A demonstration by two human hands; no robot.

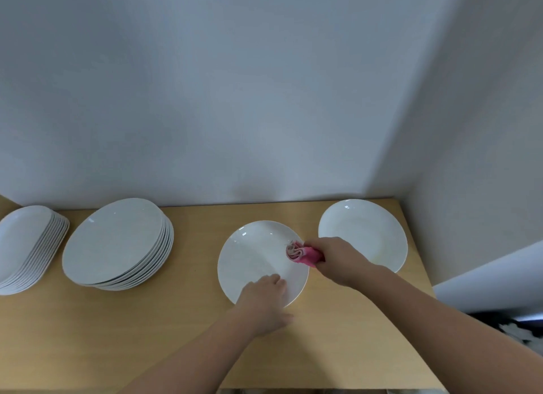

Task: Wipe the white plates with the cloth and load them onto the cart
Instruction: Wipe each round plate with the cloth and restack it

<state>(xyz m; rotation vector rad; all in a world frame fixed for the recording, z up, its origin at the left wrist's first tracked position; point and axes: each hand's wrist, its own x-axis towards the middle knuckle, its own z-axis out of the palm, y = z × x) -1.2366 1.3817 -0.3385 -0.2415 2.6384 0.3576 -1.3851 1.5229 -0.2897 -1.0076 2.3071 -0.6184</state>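
Observation:
A round white plate [252, 255] lies on the wooden table [117, 335] in front of me. My left hand [264, 302] holds its near rim, fingers on the plate and thumb on the table. My right hand [340, 260] grips a bunched pink cloth [302, 254] and holds it against the plate's right side. A second single white plate [364, 232] sits to the right, near the corner. The cart is out of sight.
A stack of several round white plates [117, 244] stands at the left, and a stack of oval white plates [26, 249] at the far left edge. Walls close the back and right. A dark bin with white items [517, 332] shows at lower right.

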